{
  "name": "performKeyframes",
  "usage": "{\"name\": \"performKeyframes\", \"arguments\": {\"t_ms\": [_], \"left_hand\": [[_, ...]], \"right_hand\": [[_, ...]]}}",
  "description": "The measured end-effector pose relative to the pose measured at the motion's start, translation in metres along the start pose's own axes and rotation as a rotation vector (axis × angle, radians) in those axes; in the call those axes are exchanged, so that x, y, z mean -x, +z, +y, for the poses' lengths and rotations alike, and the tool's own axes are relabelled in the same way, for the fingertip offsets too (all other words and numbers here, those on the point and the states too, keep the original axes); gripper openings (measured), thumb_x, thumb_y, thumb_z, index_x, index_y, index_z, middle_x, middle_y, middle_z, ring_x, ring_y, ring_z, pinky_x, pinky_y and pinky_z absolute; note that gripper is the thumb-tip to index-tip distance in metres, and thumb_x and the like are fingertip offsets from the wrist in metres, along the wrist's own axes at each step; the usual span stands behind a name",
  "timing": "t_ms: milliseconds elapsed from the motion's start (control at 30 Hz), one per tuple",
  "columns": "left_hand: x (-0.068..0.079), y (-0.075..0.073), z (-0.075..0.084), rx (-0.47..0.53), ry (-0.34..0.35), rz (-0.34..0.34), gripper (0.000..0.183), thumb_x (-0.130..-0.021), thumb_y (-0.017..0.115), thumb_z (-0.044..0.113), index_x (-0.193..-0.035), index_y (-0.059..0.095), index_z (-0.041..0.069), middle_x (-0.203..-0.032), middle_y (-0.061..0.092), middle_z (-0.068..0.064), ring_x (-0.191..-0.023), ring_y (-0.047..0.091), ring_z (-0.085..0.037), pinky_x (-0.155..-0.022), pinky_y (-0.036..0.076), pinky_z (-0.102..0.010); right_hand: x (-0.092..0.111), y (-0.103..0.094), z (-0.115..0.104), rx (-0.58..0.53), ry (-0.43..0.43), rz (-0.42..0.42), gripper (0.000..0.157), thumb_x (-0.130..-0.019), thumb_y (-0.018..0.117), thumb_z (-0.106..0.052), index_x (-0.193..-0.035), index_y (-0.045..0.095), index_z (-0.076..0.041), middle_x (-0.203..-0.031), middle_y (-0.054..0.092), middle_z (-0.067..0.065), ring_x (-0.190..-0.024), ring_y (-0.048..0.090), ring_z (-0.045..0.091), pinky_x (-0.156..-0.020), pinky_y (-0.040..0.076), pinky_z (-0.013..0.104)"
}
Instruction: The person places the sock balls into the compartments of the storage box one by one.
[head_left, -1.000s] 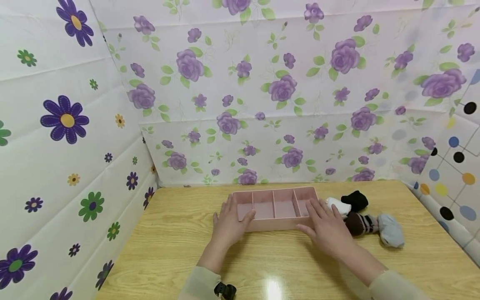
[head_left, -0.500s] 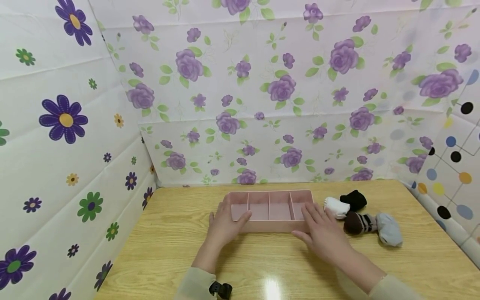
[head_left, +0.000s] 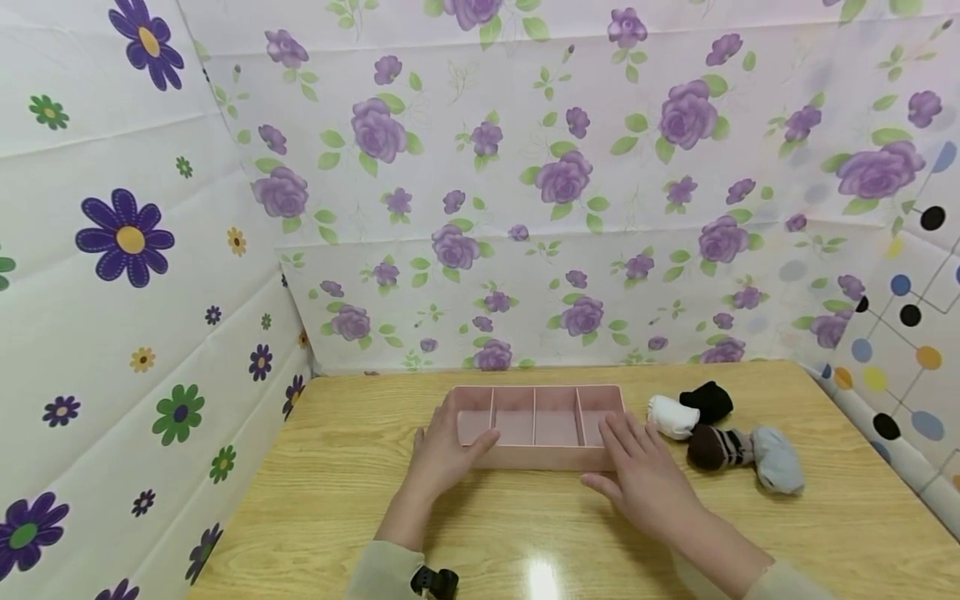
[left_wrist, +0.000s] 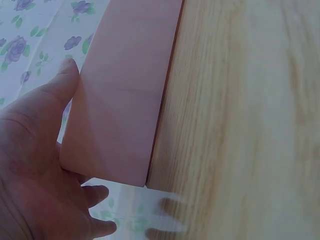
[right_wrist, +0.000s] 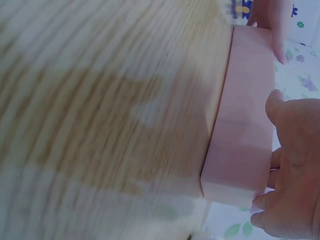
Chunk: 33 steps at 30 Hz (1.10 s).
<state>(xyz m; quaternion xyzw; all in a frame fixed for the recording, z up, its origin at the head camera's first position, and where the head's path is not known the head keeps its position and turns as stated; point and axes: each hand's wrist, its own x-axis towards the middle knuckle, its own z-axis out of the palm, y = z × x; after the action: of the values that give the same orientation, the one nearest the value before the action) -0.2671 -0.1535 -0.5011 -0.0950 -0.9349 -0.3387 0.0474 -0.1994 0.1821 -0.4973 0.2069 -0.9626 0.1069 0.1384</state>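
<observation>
Pale wood-grain tabletop (head_left: 322, 517) w/ bright glare spot (head_left: 542, 577) nr the bottom edge of head view. 4 small cloth bundles grouped on its R side: white bundle (head_left: 672, 417) & black bundle (head_left: 711, 402) at back, black one a bit farther back & to the R; brown bundle (head_left: 707, 447) in front, w/ dark & lt. stripes twd its R end; lt. grey bundle (head_left: 778, 461) farthest R, right by the stripes. Back sheet (head_left: 517, 279): white, purple roses, green lvs, horiz. creases. L sheet (head_left: 187, 275): white, purple/green/orange daisies. R sheet (head_left: 900, 367): white, black/blue/orange/yellow dots, some joined by thin grey lines.
</observation>
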Motion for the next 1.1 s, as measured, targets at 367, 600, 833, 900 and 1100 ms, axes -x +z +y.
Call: {"name": "performKeyframes", "arguments": {"t_ms": [367, 600, 833, 900, 1100], "left_hand": [[0.001, -0.002, 0.002, 0.017, -0.015, -0.01, 0.116, -0.1, 0.071, 0.069, -0.176, 0.017, 0.0, -0.175, 0.034, -0.027, -0.161, 0.033, -0.047, -0.123, 0.013, -0.083], [0.001, -0.003, 0.001, 0.008, -0.036, -0.013, 0.117, -0.099, 0.073, 0.069, -0.176, 0.016, 0.003, -0.175, 0.035, -0.025, -0.161, 0.033, -0.045, -0.124, 0.011, -0.082], [0.0, -0.002, 0.001, 0.008, -0.035, -0.006, 0.116, -0.099, 0.073, 0.068, -0.177, 0.016, 0.003, -0.175, 0.035, -0.025, -0.161, 0.034, -0.045, -0.124, 0.01, -0.082], [0.001, -0.002, 0.001, 0.008, -0.035, -0.004, 0.116, -0.099, 0.073, 0.068, -0.176, 0.016, 0.003, -0.175, 0.035, -0.025, -0.161, 0.033, -0.045, -0.124, 0.011, -0.082], [0.0, -0.001, -0.001, 0.009, -0.034, -0.01, 0.118, -0.098, 0.072, 0.071, -0.176, 0.016, 0.003, -0.175, 0.034, -0.024, -0.162, 0.031, -0.045, -0.125, 0.01, -0.081]], "right_hand": [[0.005, -0.003, 0.004, 0.0, -0.01, 0.006, 0.085, -0.106, 0.069, -0.057, -0.164, 0.049, 0.002, -0.17, 0.043, 0.024, -0.156, 0.038, 0.051, -0.124, 0.025, 0.075], [0.004, -0.012, 0.016, -0.018, -0.007, 0.049, 0.078, -0.108, 0.067, -0.053, -0.164, 0.05, -0.002, -0.167, 0.049, 0.022, -0.153, 0.044, 0.049, -0.122, 0.024, 0.078], [0.001, -0.022, 0.034, 0.001, 0.036, 0.028, 0.076, -0.111, 0.065, -0.049, -0.168, 0.044, -0.004, -0.171, 0.043, 0.021, -0.158, 0.038, 0.046, -0.127, 0.016, 0.075], [0.0, -0.025, 0.039, 0.002, 0.038, 0.039, 0.076, -0.111, 0.066, -0.047, -0.168, 0.045, -0.002, -0.17, 0.044, 0.023, -0.157, 0.04, 0.047, -0.127, 0.015, 0.076], [-0.003, -0.03, 0.057, -0.013, 0.059, 0.055, 0.075, -0.112, 0.065, -0.046, -0.167, 0.045, 0.0, -0.169, 0.044, 0.025, -0.155, 0.041, 0.047, -0.124, 0.019, 0.079]]}}
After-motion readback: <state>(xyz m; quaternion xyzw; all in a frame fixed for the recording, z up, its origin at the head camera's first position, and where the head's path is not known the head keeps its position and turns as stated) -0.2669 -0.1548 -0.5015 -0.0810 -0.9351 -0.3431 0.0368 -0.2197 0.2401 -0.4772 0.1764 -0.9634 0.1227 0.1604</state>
